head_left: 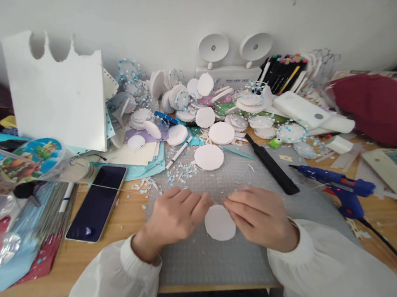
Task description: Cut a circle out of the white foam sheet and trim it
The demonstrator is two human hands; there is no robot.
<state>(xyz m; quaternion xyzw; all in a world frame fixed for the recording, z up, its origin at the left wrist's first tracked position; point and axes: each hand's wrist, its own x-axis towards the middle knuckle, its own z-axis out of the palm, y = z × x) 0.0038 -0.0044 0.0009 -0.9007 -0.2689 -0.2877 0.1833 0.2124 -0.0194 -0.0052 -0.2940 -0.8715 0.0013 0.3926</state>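
Observation:
A white round disc lies on the grey cutting mat between my hands. My left hand is closed with the fingers curled, its fingertips just above the disc's upper left edge. Pinched together, the fingers of my right hand come down at the disc's upper right edge. Whatever sits between the fingertips is too small or hidden to make out. Beyond my hands lies another white disc, with more discs stacked behind it.
On the right rest a blue glue gun with a black cable and a black-handled knife. At the left are a phone, a marker and scattered paper bits. A white board stands by the wall.

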